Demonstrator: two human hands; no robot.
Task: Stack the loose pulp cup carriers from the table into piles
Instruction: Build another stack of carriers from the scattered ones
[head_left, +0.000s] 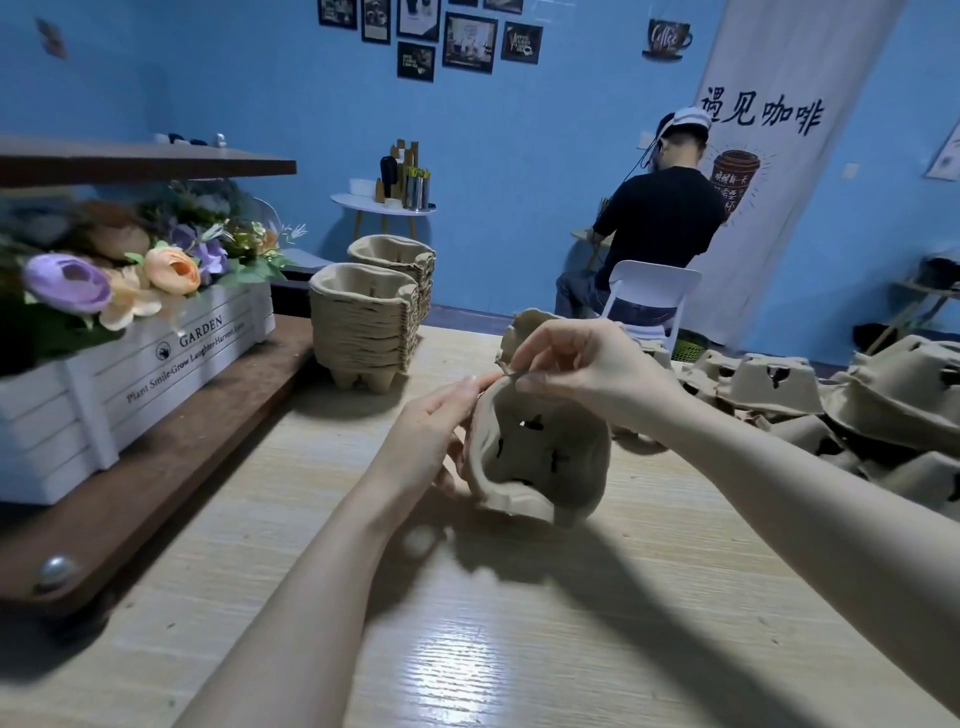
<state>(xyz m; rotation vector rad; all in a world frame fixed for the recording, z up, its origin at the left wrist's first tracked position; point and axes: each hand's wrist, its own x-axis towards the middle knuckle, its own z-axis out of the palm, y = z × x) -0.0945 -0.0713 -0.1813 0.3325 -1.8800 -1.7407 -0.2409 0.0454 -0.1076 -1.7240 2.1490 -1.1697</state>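
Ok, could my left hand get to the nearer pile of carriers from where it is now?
Probably yes. The left hand is busy holding a carrier, but bare table lies between it and the nearer pile, nothing in between.

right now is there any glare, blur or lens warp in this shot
Head view: glare streaks the table near the bottom; the hands cast dark shadows under the held carrier; the flower box and shelf at left look soft; wide-angle warp bends the frame edges.
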